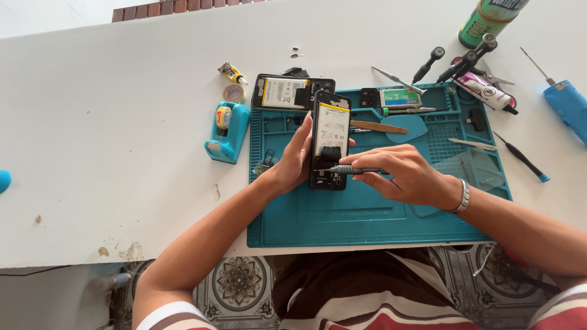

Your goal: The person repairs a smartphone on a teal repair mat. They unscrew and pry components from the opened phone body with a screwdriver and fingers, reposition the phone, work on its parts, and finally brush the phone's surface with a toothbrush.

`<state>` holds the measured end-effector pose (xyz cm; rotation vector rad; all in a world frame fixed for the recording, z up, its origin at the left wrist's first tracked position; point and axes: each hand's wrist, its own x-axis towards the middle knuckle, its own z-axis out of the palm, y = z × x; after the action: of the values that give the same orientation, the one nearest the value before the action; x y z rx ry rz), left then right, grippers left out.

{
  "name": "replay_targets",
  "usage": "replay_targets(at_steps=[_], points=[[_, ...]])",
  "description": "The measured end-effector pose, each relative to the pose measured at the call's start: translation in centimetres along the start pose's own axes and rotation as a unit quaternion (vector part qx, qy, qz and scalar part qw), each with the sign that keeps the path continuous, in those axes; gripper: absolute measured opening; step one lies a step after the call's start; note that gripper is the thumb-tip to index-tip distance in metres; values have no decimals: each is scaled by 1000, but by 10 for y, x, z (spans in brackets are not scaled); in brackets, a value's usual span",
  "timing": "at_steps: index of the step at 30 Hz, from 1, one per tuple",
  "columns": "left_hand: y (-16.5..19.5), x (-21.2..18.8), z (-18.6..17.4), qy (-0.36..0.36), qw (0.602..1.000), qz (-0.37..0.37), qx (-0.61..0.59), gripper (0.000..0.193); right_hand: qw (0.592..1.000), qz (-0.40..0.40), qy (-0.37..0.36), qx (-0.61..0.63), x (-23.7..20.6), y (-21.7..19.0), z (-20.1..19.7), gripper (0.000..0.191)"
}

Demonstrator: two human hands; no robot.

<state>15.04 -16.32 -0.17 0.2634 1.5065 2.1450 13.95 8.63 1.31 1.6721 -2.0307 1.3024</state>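
Grip noted: left hand (292,160) clasps an opened phone (330,139) by its edge, tilted up over the mat (342,214); right hand (400,177) pinches a screwdriver (354,170), tip at the phone's lower board. Progress judged: back cover off, battery exposed, lower end being worked, reassembly not yet done. Largest to smallest: white counter (122,122); teal mat; second opened phone (287,91) behind, yellow-edged white battery label; green can (489,21), far right; teal tape dispenser (227,131), left; white-and-green labelled box (400,98); yellow glue tube (232,73).
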Motion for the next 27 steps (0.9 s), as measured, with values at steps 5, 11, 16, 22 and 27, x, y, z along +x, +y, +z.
replay_targets(at_steps=[5,11,16,22,27], points=[[0,-1,-1,1,1000,11,-1,96,1000,-4,1,-3,3,-4,0,31],[-7,-5,7,48,997,60,32,61,999,-25,10,-39,10,-17,-6,27],[-16,-5,23,92,985,107,-102,48,994,-1,-5,-111,14,-30,-7,25],[-14,-8,26,101,984,105,-100,50,994,-16,-8,-109,13,-37,-5,29],[-12,-10,31,109,985,102,-83,51,991,13,6,-130,10,-37,-7,40]])
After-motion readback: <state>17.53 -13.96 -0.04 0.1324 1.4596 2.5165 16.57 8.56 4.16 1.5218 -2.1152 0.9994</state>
